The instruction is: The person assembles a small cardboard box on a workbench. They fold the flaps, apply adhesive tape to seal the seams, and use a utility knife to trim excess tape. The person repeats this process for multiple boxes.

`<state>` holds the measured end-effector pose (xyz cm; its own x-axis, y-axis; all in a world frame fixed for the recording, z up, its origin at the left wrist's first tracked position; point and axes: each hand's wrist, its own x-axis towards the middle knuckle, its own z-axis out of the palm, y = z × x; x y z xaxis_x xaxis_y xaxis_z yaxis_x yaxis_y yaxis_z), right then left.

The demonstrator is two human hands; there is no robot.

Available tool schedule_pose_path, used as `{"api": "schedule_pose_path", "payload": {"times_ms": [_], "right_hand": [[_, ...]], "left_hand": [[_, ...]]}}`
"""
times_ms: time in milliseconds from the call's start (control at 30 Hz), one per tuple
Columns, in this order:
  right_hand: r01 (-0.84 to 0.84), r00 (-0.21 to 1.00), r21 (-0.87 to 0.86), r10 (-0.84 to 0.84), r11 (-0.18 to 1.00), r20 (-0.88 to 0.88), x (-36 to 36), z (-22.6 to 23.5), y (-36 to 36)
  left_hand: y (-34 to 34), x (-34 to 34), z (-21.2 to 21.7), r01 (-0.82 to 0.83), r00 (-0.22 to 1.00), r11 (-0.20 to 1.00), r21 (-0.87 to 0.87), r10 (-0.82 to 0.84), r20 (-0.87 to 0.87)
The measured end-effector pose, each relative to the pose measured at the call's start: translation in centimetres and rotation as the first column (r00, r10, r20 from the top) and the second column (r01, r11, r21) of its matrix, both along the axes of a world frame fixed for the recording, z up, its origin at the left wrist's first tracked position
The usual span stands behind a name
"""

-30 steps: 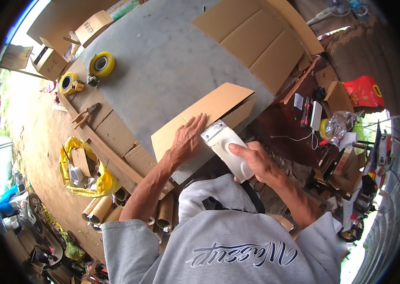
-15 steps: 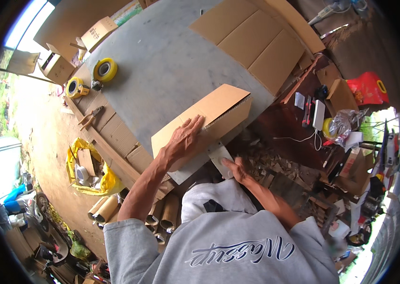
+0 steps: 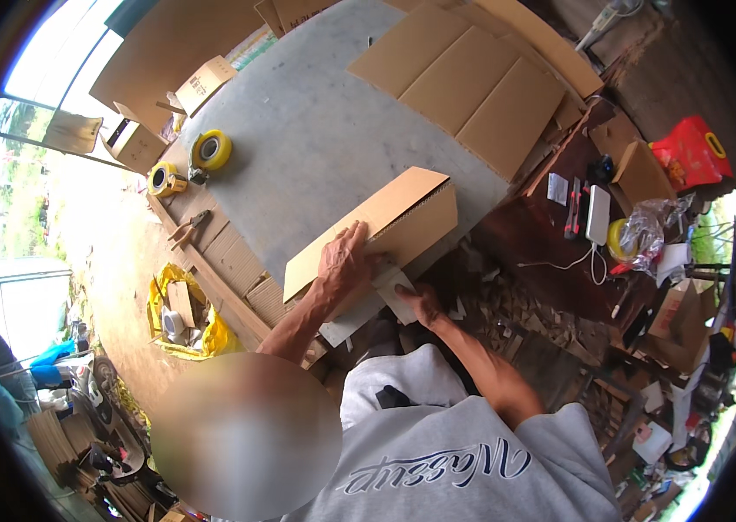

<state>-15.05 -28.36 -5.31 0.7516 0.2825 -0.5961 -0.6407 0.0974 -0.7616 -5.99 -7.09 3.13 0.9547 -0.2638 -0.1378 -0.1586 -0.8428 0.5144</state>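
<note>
Left hand: the left hand (image 3: 346,261) lies flat, fingers spread, pressing on the upper face of a half-folded cardboard box (image 3: 376,228); it grips nothing.
Right hand: the right hand (image 3: 424,303) is curled around the low end of a pale flat piece (image 3: 392,287) just under the box's near side; how tightly the fingers close on it I cannot tell, as the box edge partly hides them.
Box: it sits at the near edge of the grey tabletop (image 3: 315,139), its long side running toward the right edge, one end standing open.
Pale piece: touching the box's underside and jutting off the near edge toward the person.
Around: two yellow tape rolls (image 3: 211,150) near the left edge, a sheet of flattened cardboard (image 3: 472,74) at the far right corner, pliers (image 3: 185,230) on the stacked card at the left edge.
Risk, box: resting so close to the near edge, it could tip off, I judge, if the flat hand eases its pressure.
Risk, pale piece: held only at one end and partly out of sight, it may snag or crease a flap if it is pushed at a slant.
</note>
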Motion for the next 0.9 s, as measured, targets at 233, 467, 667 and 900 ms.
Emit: {"api": "schedule_pose_path", "payload": {"times_ms": [233,467,667,900], "right_hand": [[-0.258,0.966,-0.106,0.253,0.960,-0.056,1.4,6.7,-0.1],[-0.368,0.913,-0.382,0.406,0.848,0.022,3.4,8.0,1.1],[-0.411,0.896,-0.418,0.444,0.810,-0.020,4.8,9.6,2.0],[-0.643,0.469,-0.706,0.882,0.296,-0.057,3.7,-0.1,2.6]], "left_hand": [[0.2,-0.4,-1.4,-0.008,0.995,1.000,0.008,0.007,0.100],[-0.5,-0.3,-0.9,-0.008,0.997,0.999,0.053,0.004,0.079],[-0.5,-0.9,-1.1,-0.070,0.993,0.990,0.126,0.057,0.100],[-1.4,0.1,-1.7,-0.102,0.995,0.969,0.227,0.095,0.040]]}}
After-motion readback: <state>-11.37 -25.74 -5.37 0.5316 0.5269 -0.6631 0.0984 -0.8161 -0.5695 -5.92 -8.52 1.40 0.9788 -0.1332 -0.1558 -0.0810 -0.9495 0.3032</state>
